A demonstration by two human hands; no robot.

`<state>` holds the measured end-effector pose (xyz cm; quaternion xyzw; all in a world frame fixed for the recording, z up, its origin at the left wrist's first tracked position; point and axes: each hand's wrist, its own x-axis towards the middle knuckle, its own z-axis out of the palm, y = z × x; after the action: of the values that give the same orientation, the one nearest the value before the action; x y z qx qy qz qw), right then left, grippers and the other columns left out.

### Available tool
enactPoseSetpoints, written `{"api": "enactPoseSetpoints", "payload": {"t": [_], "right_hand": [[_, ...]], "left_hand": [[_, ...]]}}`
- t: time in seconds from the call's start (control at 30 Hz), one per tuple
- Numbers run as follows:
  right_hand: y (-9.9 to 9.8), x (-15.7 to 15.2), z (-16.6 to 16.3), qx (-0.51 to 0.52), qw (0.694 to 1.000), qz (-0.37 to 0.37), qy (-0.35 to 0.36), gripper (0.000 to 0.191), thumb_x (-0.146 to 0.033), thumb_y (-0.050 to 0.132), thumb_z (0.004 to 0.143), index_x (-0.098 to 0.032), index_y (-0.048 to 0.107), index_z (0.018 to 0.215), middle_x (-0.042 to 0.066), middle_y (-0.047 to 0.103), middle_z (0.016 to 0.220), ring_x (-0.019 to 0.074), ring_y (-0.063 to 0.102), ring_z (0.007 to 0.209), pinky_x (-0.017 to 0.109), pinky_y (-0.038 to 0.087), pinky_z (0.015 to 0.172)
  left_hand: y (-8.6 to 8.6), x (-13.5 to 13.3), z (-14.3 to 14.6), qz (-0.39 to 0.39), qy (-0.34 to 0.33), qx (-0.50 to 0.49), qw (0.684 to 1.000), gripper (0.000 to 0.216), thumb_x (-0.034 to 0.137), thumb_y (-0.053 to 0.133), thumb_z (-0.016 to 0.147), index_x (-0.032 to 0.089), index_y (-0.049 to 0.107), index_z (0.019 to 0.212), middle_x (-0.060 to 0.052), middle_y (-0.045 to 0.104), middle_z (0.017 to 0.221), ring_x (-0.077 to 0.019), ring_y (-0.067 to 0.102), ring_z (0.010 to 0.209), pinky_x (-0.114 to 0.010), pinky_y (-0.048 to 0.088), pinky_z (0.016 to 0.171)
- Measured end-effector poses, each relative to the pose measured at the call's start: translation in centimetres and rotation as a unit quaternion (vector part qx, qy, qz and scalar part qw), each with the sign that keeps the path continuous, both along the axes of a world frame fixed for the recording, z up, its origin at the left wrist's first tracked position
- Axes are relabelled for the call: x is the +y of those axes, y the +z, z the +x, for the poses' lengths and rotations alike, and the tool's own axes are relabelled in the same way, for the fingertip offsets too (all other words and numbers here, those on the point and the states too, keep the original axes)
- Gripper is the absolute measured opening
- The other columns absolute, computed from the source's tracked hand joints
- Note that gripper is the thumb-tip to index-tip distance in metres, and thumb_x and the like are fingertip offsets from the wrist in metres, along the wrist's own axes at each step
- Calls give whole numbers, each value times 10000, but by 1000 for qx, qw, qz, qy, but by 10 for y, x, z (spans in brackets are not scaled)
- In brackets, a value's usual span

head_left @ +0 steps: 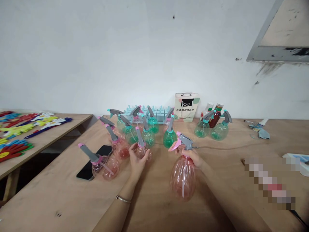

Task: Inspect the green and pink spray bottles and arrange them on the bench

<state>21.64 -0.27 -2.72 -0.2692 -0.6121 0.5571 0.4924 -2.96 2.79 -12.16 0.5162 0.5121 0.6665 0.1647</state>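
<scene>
My right hand (193, 157) is closed round the neck of a pink spray bottle (182, 180) with a grey head and pink trigger, held up off the table near me. My left hand (139, 158) has its fingers curved round the upper body of a smaller-looking pink spray bottle (141, 148) among the group. To its left, another pink spray bottle (106, 167) leans beside a black phone (84, 169). Behind it are one more pink spray bottle (120, 148) and several green ones, such as a green spray bottle (170, 139).
A light-blue rack (159, 114), a paper bag (187, 109) and dark red bottles (214, 119) stand along the wall. Two green spray bottles (219, 131) are at right, near a grey cloth (263, 133). Colourful hand-shaped pieces (26, 130) lie on the left table.
</scene>
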Motion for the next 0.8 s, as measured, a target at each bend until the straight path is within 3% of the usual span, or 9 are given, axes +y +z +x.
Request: {"api": "enactPoseSetpoints", "payload": {"t": [0.1,0.2,0.3,0.47,0.67,0.8], "right_hand": [[-4,2,3,-9,999,-13,31,310,-493,630,751,-232,669,914,58,697,883,225,634,837,365,503,774],[-5,0,6,19,999,-18,28,299,-514,633,747,-232,656,842,42,674,806,205,621,728,343,503,697],[0,-3,6,26,1000,-11,12,277,-497,665,729,-232,649,807,39,668,800,212,631,756,359,506,765],[9,-1,0,-12,999,1,40,359,-519,683,702,-229,676,913,72,708,899,262,650,917,420,483,909],[1,-1,-2,37,999,-15,-20,293,-517,680,715,-232,636,769,33,672,764,212,651,757,357,526,766],[0,-1,3,3,999,-8,-51,289,-514,665,733,-229,662,779,43,688,787,236,659,826,387,529,835]], "left_hand": [[1,-1,2,0,-2,-3,1000,659,412,774,715,205,423,1232,-117,522,1233,-265,563,1161,-495,422,1074],[3,-2,4,13,8,-8,1000,683,408,779,701,209,402,1234,-114,503,1231,-259,566,1154,-477,445,1056],[4,-3,5,11,7,-4,1000,660,412,768,709,206,404,1220,-114,502,1219,-259,566,1145,-475,451,1047],[5,-4,5,-5,-12,-10,1000,640,415,760,725,214,403,1217,-115,503,1240,-253,564,1151,-464,450,1043],[4,-6,7,-24,-50,-34,998,597,433,741,750,216,413,1199,-100,551,1185,-234,611,1093,-412,498,974],[1,-5,8,-39,-70,-39,996,629,441,746,743,215,399,1216,-107,549,1208,-238,615,1108,-420,487,990]]}}
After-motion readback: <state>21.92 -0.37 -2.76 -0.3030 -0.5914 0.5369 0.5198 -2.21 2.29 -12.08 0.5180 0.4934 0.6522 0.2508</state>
